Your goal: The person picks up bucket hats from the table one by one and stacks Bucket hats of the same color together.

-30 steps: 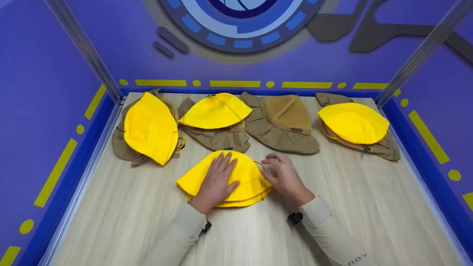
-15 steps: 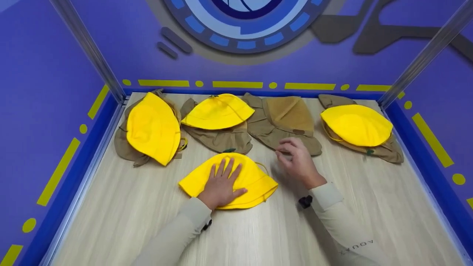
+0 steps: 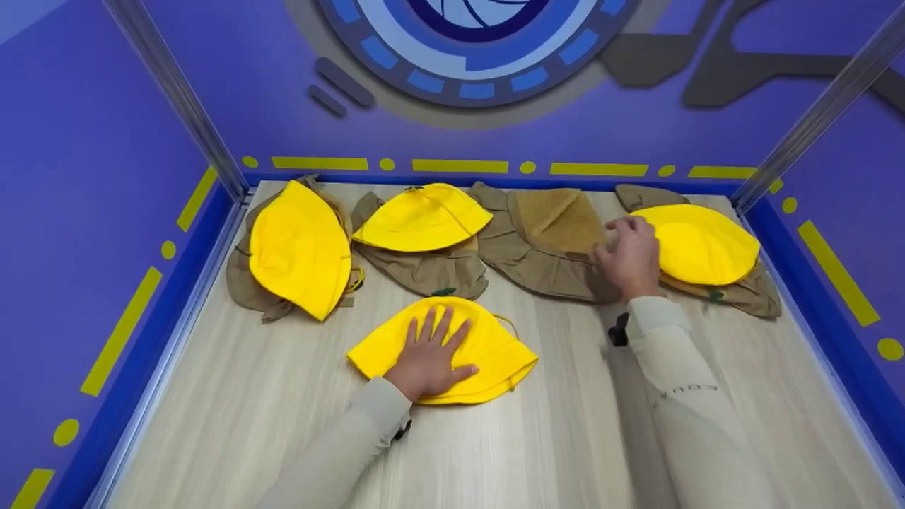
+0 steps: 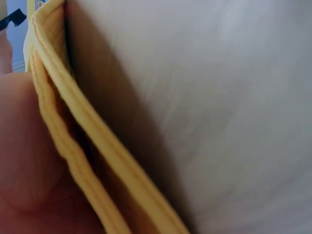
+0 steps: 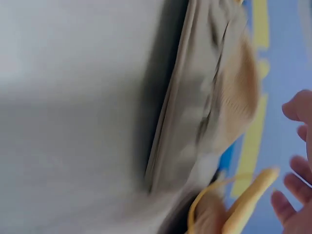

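A folded yellow bucket hat (image 3: pixel 495 353) lies in the middle of the table, its thin strap looping out at the right. My left hand (image 3: pixel 428 360) rests flat on it with fingers spread; the left wrist view shows the hat's doubled brim (image 4: pixel 97 131) beside the palm. My right hand (image 3: pixel 629 254) hovers at the back right, fingers loosely bent and holding nothing. It overlaps the left edge of another yellow hat (image 3: pixel 710 244), which lies on a brown hat (image 3: pixel 760 290). Left of that hand is a brown hat with a tan crown and ruffled brim (image 3: pixel 555 219).
Along the back, a yellow hat (image 3: pixel 300 247) lies on a brown one at the left. Beside it another yellow hat (image 3: pixel 424 219) covers part of a brown hat (image 3: pixel 431 268). Blue panels (image 3: pixel 452 141) and metal posts enclose the wooden table (image 3: pixel 509 459).
My right hand has left the middle yellow hat's right edge and moved right and back to the far-right hats. My left hand has stayed on the middle hat, its fingers now more spread.
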### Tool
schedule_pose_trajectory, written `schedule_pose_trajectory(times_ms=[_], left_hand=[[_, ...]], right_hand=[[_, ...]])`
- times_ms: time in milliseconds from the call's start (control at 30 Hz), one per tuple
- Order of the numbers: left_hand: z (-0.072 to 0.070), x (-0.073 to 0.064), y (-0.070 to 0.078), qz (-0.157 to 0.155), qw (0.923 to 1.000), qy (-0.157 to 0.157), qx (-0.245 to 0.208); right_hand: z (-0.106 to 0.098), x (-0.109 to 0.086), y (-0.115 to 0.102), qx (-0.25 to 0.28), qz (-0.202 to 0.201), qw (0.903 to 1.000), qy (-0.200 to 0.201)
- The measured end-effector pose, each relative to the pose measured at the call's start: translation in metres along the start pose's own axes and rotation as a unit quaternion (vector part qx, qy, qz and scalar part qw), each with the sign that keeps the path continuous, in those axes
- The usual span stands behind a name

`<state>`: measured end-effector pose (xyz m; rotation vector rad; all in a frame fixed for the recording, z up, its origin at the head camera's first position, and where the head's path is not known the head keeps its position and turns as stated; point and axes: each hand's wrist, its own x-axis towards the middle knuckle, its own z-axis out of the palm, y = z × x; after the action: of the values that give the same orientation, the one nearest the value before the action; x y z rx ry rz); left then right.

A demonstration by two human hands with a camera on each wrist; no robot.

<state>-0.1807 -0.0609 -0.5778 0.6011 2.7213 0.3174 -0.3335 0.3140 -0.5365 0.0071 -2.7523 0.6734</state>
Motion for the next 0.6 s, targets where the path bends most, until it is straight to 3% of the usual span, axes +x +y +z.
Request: schedule_pose_trajectory(times_ms=[200, 467, 600], left_hand=[[0.005, 0.000, 0.002, 0.003, 1.0000, 0.001, 0.002], [0.003, 0.002, -0.001, -0.008, 0.9999, -0.009, 0.012], [0.002, 0.003, -0.001, -0.011, 0.9998, -0.014, 0.011]], right_hand=[[-0.008, 0.016, 0.025, -0.077, 0.073, 0.9941, -0.022], [-0.006, 0.020, 0.036, -0.079, 0.119, 0.9883, -0.054], [-0.005, 0.022, 0.039, -0.092, 0.121, 0.9869, -0.055]])
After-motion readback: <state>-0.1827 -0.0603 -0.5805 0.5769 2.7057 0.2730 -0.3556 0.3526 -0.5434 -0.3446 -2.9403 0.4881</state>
